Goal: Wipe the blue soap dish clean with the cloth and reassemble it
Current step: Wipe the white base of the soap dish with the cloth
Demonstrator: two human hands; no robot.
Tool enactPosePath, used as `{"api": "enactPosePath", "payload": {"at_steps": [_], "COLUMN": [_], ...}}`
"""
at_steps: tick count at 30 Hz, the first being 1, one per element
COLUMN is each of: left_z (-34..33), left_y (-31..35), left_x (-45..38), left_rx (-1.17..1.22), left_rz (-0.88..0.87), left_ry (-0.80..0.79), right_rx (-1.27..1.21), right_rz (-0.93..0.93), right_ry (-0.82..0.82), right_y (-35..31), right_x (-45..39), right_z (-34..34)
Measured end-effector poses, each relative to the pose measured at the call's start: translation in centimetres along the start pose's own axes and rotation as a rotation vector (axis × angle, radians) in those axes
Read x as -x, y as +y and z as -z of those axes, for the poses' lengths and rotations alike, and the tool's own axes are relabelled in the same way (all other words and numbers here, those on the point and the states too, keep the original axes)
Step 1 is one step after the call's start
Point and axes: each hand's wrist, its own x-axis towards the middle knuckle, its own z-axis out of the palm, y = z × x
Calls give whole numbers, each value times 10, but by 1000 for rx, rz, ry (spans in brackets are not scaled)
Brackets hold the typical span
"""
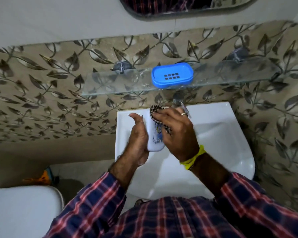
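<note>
Bathroom wall with leaf-pattern tiles fills the upper half of the frame; a glass shelf (pixel 120 83) runs across it above a white sink (pixel 222 134).

Parts status:
- Blue tray (pixel 172 75), the slotted part of the soap dish, sits on the shelf at upper centre, well apart from both hands.
- White lid (pixel 153 136), with a printed picture on it, is held on edge above the sink at frame centre.

Hand status:
- Left hand (pixel 138 134) cradles the lid from the left side; thumb extended upward, the fingers behind the lid are hidden.
- Right hand (pixel 177 131) presses a checked cloth (pixel 155 109) against the lid; fingers are bent over the cloth and hold it. A ring and a yellow wrist thread are visible.

Progress, as a judgement: wiping of the lid appears to be in hand. Whether the blue tray has already been wiped cannot be told; no residue is visible on it. Reassembly is not yet done, since the two parts are separate. Remaining: finish the lid, then fit it to the tray on the shelf.
</note>
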Motion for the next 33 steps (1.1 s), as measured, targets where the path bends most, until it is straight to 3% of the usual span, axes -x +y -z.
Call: {"api": "enactPosePath", "payload": {"at_steps": [3,5,8,11,13,16,18,21,25,29,33], "left_z": [1,3,8,10,7,11,10,3,5,-2,7], "left_y": [-5,2,12,6,6,16,18,11,16,8,8], "left_x": [3,3,-1,3,4,-7,-10,-4,-8,7,9], "left_rx": [-92,-65,183,269,314,258,250,314,252,358,189], "left_rz": [-21,-39,-17,30,51,42,3,90,78,118,-65], "left_ry": [55,81,37,4,-29,21,60,5,2,-108,-97], "right_rx": [-19,-50,-52,-90,-99,-53,-27,-36,-98,-164,-145], "right_rz": [-141,-52,102,-59,-58,134,101,-28,142,-193,-99], "right_ry": [45,35,-21,14,26,-92,-96,23,-32,136,88], "right_y": [1,-7,-16,-7,-7,-6,-2,-2,-8,-3,-5], "right_x": [-19,-15,31,40,32,54,61,43,51,37,35], "right_z": [-1,-6,-12,-15,-17,-15,-8,-12,-15,-14,-12]}}
